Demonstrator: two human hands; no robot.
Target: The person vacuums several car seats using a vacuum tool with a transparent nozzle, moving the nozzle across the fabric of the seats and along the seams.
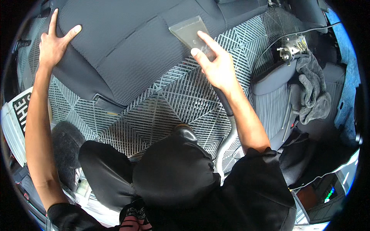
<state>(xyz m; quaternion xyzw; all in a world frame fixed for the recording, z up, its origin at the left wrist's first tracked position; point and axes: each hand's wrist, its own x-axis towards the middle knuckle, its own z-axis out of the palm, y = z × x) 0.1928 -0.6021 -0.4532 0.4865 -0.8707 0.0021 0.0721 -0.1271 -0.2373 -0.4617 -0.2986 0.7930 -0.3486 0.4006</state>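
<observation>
A clear flat extraction nozzle (190, 31) with a wide mouth lies against the dark fabric of a removed car seat (127, 37). My right hand (218, 65) is closed around the narrow part of this nozzle, index finger and thumb along it. From under that hand a black tube runs down to a grey corrugated hose (227, 147). My left hand (55, 46) rests on the left edge of the seat, thumb and index finger spread, the other fingers folded over the edge. It holds no tool that I can see.
Slatted plastic floor tiles (156, 106) lie under the seat. At the right, a grey towel (310, 86) and a metal bracket (293, 47) lie on another seat part (271, 83). A black cable (292, 34) crosses at the upper right. A white bucket (13, 127) stands at the left.
</observation>
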